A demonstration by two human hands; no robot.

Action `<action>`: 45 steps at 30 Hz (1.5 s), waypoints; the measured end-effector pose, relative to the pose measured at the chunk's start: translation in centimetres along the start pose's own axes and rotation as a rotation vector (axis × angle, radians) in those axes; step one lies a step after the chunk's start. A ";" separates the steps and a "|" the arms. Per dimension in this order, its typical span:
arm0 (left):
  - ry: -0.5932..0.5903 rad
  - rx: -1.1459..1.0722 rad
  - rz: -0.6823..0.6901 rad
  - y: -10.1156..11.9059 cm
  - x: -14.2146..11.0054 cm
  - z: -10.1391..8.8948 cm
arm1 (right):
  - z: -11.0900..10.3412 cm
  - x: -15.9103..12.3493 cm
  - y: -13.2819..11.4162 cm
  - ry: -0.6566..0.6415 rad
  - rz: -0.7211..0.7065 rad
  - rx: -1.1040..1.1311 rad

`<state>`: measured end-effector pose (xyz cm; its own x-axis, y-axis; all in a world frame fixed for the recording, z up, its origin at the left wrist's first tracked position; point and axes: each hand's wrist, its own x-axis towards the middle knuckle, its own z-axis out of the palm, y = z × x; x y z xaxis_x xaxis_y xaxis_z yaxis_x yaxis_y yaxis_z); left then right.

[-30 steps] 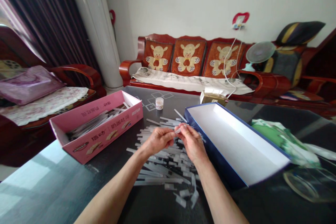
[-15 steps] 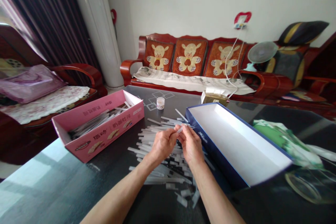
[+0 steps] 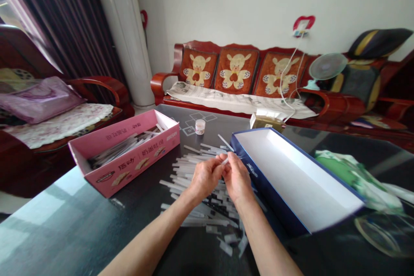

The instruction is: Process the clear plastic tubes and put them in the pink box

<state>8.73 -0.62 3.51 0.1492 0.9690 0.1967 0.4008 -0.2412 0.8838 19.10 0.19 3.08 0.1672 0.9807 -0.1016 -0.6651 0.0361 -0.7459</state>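
Observation:
My left hand [image 3: 205, 178] and my right hand [image 3: 238, 177] meet above the dark table. A small translucent white plastic strip [image 3: 225, 161] is pinched between their fingertips; the fingers hide much of it. Under and around both hands spreads a loose pile of similar whitish plastic strips [image 3: 184, 168], several of them short and wide near the front. To the left stands a pink cardboard box [image 3: 132, 161] with more strips inside. Close to my right hand is an open blue box [image 3: 268, 192] with a white inside.
A small white cup [image 3: 200, 127] stands behind the pile. A tissue box [image 3: 267, 121] sits behind the blue box. On the right lie a green and white plastic packet [image 3: 359, 179] and a clear round container [image 3: 384, 233]. Beyond the table [image 3: 48, 220] is a wooden sofa [image 3: 161, 83].
The whole view has shifted slightly, so everything appears a little further right. Both hands stay together on the small strip, with only slight finger movement.

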 end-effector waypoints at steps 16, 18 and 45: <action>-0.516 -0.828 -0.505 0.5 0.7 -2.4 | -0.1 -0.3 -1.2 -0.037 -0.008 0.031; -0.602 -0.870 -0.531 0.5 0.7 -2.5 | -0.5 0.1 -1.7 -0.039 -0.008 0.078; -0.006 0.826 0.347 -2.5 1.2 -2.6 | -4.8 2.7 0.1 -0.314 -0.849 -1.476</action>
<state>5.56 1.32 2.62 0.3867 0.8349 0.3918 0.8550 -0.4838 0.1870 22.96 1.91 -0.46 -0.1661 0.7863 0.5951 0.7294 0.5041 -0.4624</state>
